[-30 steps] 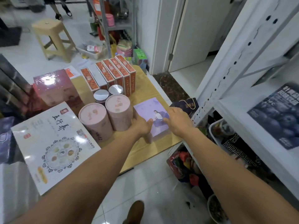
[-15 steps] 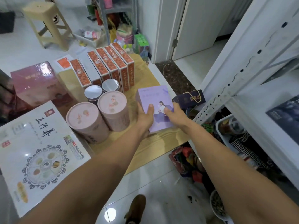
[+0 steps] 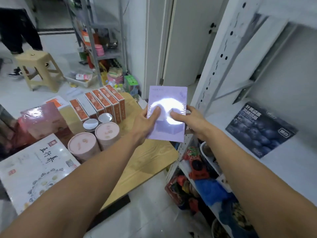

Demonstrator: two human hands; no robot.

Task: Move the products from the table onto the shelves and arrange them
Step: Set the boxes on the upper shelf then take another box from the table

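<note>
I see a lilac box (image 3: 167, 134), its middle washed white. The cartons (image 3: 101, 100) are orange-patterned; the tubs (image 3: 107, 133) pale pink.

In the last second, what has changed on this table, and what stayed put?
The purple box has left the table: the left hand and right hand, already on its sides, lifted it and tilted its face up, nearer the white shelf. The pink tubes and orange boxes stayed in place.

box (image 3: 169, 134) between tubes (image 3: 96, 141) left, shelf (image 3: 291, 165) right | tubes on table (image 3: 151, 157) | cartons (image 3: 103, 103) behind tubes
</note>
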